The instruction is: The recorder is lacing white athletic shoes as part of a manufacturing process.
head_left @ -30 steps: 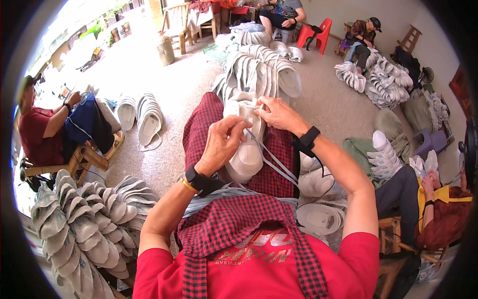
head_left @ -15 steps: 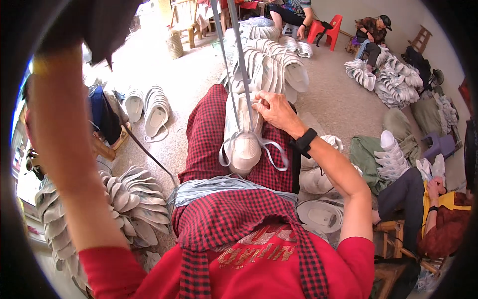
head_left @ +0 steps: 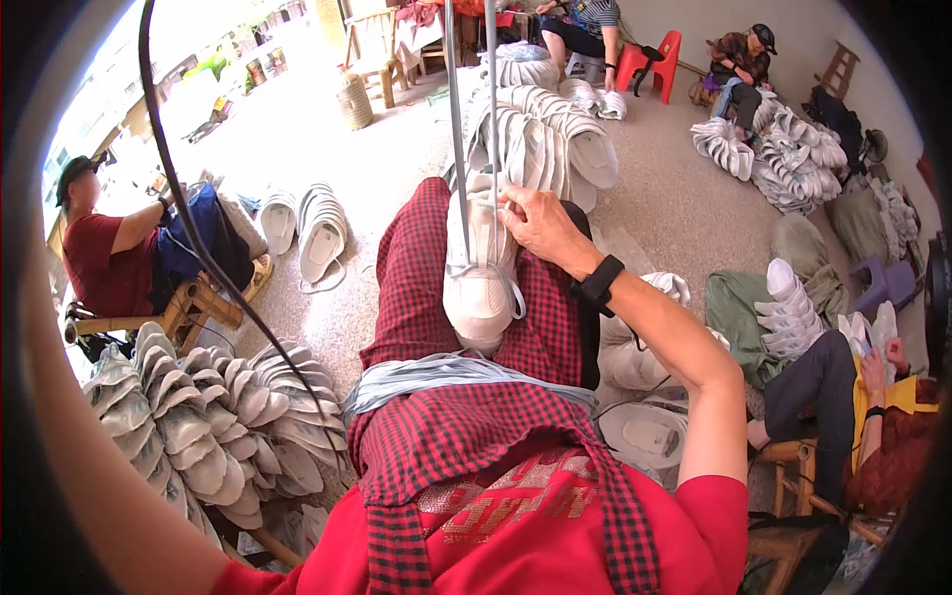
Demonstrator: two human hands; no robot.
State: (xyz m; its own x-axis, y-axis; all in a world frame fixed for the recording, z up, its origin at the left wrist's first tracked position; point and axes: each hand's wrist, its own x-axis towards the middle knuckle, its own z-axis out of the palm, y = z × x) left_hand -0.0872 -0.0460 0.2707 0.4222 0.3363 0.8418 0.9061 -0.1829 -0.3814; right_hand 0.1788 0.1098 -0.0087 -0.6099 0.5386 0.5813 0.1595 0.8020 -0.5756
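Left arm has swung higher; right hand (head_left: pixel 535 223) pins shoe (head_left: pixel 480 283).

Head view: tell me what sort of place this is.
Probably a small shoe-making workshop. Stacks of white shoe parts lie in heaps on the floor, other seated people work beside more stacks, and the right hand steadies a white shoe on the lap with laces pulled upward.

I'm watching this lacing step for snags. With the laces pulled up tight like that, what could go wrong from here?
The white shoe only rests on the lap, steadied by the right hand; a hard tug on the taut laces might tip it off. The left hand is out of view above, so only its raised forearm shows; uneven pulling could leave one lace end short. A dark cord hangs close by and might tangle with the laces.
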